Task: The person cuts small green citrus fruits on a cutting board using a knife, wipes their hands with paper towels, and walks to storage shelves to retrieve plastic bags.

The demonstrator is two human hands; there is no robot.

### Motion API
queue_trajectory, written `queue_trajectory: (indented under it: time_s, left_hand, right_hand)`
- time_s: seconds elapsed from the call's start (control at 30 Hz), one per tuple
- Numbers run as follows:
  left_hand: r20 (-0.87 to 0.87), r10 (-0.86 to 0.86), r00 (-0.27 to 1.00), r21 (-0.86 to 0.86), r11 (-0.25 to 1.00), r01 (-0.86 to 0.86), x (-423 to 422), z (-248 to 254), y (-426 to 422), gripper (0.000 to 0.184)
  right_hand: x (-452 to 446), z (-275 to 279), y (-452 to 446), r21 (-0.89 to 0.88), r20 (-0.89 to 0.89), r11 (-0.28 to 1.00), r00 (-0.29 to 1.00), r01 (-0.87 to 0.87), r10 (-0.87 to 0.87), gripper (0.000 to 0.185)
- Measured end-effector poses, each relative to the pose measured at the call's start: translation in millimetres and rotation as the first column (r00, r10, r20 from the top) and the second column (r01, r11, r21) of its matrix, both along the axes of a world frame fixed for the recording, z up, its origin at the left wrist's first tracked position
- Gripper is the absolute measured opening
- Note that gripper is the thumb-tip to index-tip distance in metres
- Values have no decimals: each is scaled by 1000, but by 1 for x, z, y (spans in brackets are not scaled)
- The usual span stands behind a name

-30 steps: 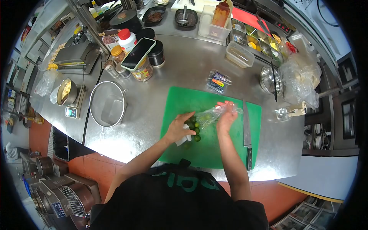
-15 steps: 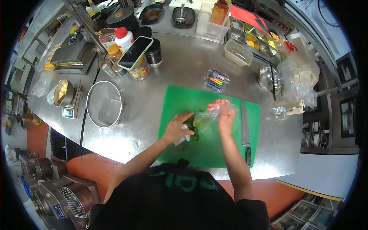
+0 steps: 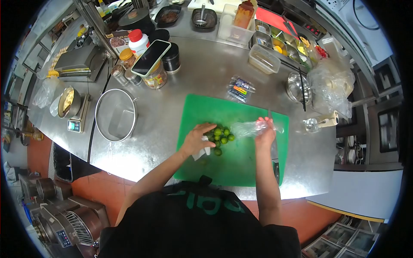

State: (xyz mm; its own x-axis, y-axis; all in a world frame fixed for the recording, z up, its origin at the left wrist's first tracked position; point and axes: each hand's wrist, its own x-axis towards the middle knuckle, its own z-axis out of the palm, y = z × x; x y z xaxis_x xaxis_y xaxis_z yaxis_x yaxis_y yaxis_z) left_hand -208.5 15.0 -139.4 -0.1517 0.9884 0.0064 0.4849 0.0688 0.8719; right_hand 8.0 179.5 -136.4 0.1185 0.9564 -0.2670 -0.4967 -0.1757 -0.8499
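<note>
Several small green limes lie in a loose cluster on a green cutting board. Curved around their left side is my left hand, thumb and fingertips touching some of them. A crumpled white paper towel shows under its thumb and seems held in the palm; the other fingers are partly hidden. To the right of the limes, my right hand grips a clear plastic bag, which stretches left above the board and looks emptied. A knife lies along the board's right side, partly behind this hand.
A wire strainer stands left of the board. Beyond the board lies a packet of pens. A metal bowl with black chopsticks is at the right. A phone leans on jars at the back; a scale holds a pot.
My right hand has moved right and slightly down, pulling the plastic bag off the limes. The limes now lie uncovered and spread on the board. My left hand stays beside them.
</note>
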Motion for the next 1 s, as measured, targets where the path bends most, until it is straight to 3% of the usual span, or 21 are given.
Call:
queue_trajectory:
  time_s: [0.03,0.1,0.17,0.23,0.27,0.3,0.33,0.37,0.4,0.43,0.5,0.53,0.57,0.67,0.7,0.77,0.83,0.9,0.93,0.97,1.0]
  left_hand:
    - [3,-19,1000,-1,1000,19,-2,0,0,73]
    - [31,-56,998,0,998,56,-7,0,3,70]
    - [52,-91,995,1,996,91,-17,-2,3,67]
    - [151,12,988,64,998,-22,-23,5,1,66]
    - [137,142,980,142,977,-161,-21,14,-3,48]
    - [134,152,979,155,973,-173,-18,31,-9,48]
    - [446,278,851,-11,952,-305,-14,47,-17,43]
    - [683,412,603,-205,901,-383,-10,60,-27,41]
    - [878,314,362,-201,927,-317,1,72,-38,42]
    - [979,184,86,-153,946,-285,14,83,-49,43]
    - [892,71,-447,-77,997,6,37,105,-70,46]
    - [904,30,-427,-84,991,-108,30,121,-97,46]
    - [932,110,-346,-195,955,-222,25,142,-125,42]
    - [876,425,-227,-481,739,-471,16,180,-202,31]
    - [874,414,-254,-486,729,-483,8,176,-225,31]
    - [875,485,14,-311,583,-751,-18,169,-285,29]
    - [739,614,-279,-538,288,-792,-60,179,-337,33]
    - [874,119,-471,-486,221,-846,-115,81,-408,31]
    - [883,-271,-383,-287,333,-898,-143,30,-452,29]
    - [830,-216,-514,-428,344,-836,-168,52,-481,35]
    - [839,-288,-462,-376,305,-875,-198,66,-499,37]
  right_hand:
    - [12,-11,4,-144,-176,988,982,50,-75,25]
    - [36,-21,8,-148,-216,987,971,68,-100,22]
    - [55,-14,-1,-143,-247,955,924,262,-290,20]
    - [75,0,-13,-114,-262,943,907,311,-331,21]
    - [82,9,-18,-89,-273,931,890,355,-366,22]
    - [79,23,-25,-79,-282,936,893,343,-351,22]
    - [68,41,-38,49,-192,945,932,323,-308,26]
    - [50,61,-54,172,-97,947,962,270,-257,30]
    - [19,90,-79,324,7,934,987,150,-161,35]
    - [-19,110,-110,460,107,888,993,0,-56,42]
    - [-81,103,-167,581,321,685,897,-439,303,57]
    - [-101,123,-191,620,604,373,723,-690,335,66]
    - [-119,142,-214,540,820,27,533,-841,209,77]
    - [-161,143,-279,598,701,-58,487,-799,521,92]
    - [-173,145,-298,603,659,-63,453,-795,601,97]
    - [-199,170,-332,538,663,-325,153,-778,733,107]
    - [-231,174,-366,530,728,-336,214,-778,652,104]
    - [-264,149,-395,767,590,-218,530,-604,609,86]
    - [-293,139,-419,805,450,-37,568,-593,690,63]
    - [-329,125,-444,796,463,-52,551,-603,695,63]
    - [-368,107,-473,527,492,70,370,-847,788,53]
